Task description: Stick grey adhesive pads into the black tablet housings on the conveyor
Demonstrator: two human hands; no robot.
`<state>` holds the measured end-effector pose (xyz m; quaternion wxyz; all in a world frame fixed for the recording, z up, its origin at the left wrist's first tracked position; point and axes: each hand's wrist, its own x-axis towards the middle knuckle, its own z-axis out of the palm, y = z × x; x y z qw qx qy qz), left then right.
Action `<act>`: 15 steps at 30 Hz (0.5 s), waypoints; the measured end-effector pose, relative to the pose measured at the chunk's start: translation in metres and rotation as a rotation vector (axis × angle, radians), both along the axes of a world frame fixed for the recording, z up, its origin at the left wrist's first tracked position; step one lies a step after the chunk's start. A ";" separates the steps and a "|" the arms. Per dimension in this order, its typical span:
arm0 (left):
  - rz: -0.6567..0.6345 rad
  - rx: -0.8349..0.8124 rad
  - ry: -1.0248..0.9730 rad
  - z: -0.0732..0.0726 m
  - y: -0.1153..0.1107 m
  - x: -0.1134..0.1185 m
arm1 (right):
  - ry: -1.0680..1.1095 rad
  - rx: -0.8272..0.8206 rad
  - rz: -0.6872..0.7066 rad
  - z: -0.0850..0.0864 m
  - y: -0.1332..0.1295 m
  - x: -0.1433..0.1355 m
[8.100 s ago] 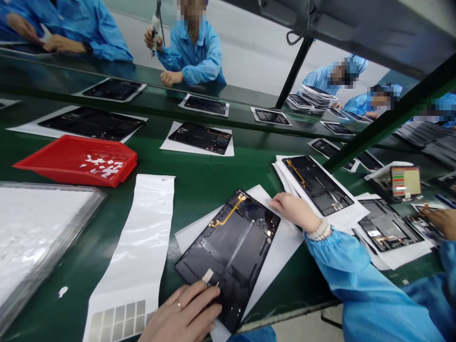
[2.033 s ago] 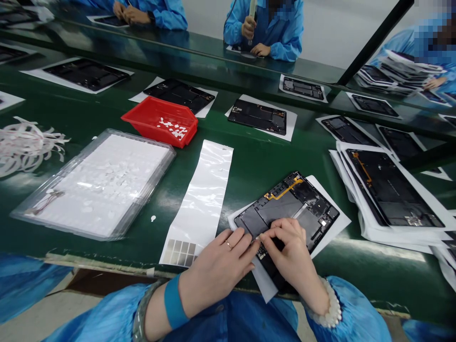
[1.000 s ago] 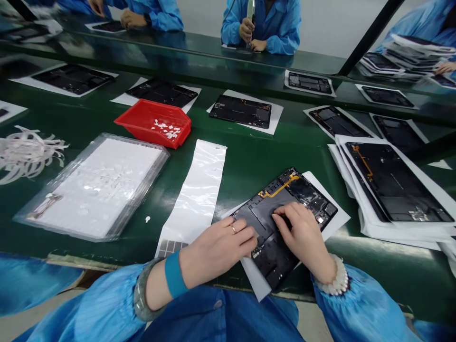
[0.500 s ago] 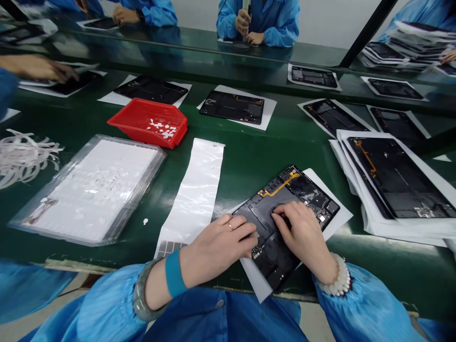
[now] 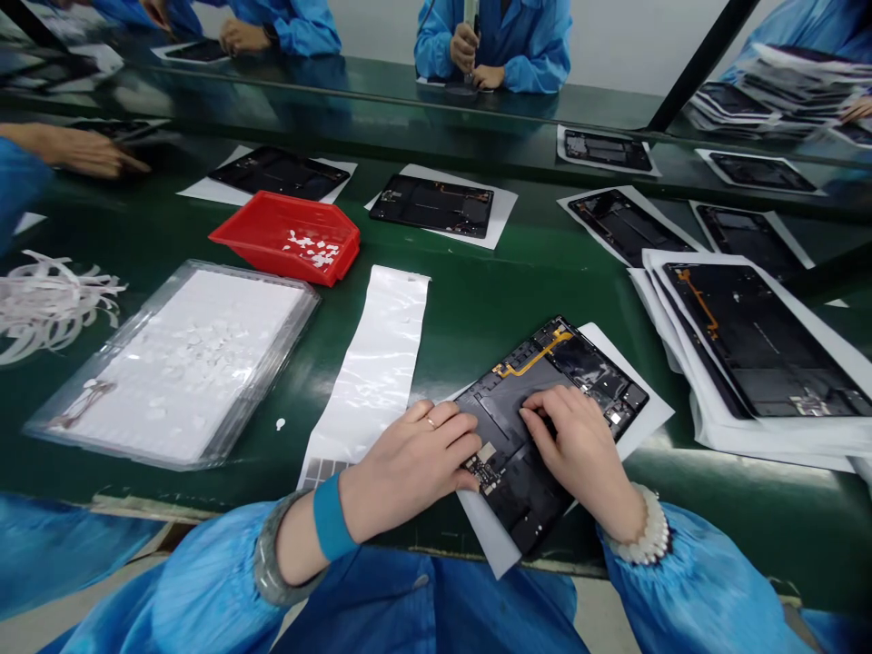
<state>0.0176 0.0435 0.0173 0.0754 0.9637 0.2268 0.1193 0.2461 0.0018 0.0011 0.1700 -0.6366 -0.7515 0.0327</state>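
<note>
An opened black tablet housing (image 5: 524,504) with an orange flex cable lies slanted on a white sheet (image 5: 494,540) in front of me. My left hand (image 5: 415,463) is at its left edge, fingers lightly bent and thumb apart, touching the edge beside a small circuit board (image 5: 483,470). A beige square patch (image 5: 486,452) shows on that board. Over the middle of the housing, my right hand (image 5: 579,440) has thumb and forefinger pinched together. Whatever is between those fingertips is too small to make out. Left of the housing lies a white release strip (image 5: 374,363) with grey squares at its near end.
A red bin (image 5: 272,232) holds small white pieces. A clear tray (image 5: 197,354) with white scraps is at left, near a heap of paper strips (image 5: 54,304). Stacked housings (image 5: 769,336) stand at right. A co-worker's hand (image 5: 95,150) reaches in from the left.
My left hand has drawn slightly left, uncovering the circuit board and beige patch. My right hand stays put. Several housings at the back have shifted left, and the co-worker's hand has moved.
</note>
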 end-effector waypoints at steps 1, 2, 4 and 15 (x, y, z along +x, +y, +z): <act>-0.003 0.001 0.006 0.000 -0.001 0.000 | 0.007 0.002 0.001 0.000 0.000 0.000; -0.013 0.006 0.015 0.000 -0.002 0.000 | 0.011 0.002 0.001 0.000 -0.001 0.000; -0.034 0.025 0.038 -0.003 -0.005 0.002 | 0.008 -0.004 -0.004 0.001 0.000 -0.001; -0.016 0.032 -0.045 0.040 -0.034 -0.045 | 0.129 0.046 0.115 -0.034 0.000 0.030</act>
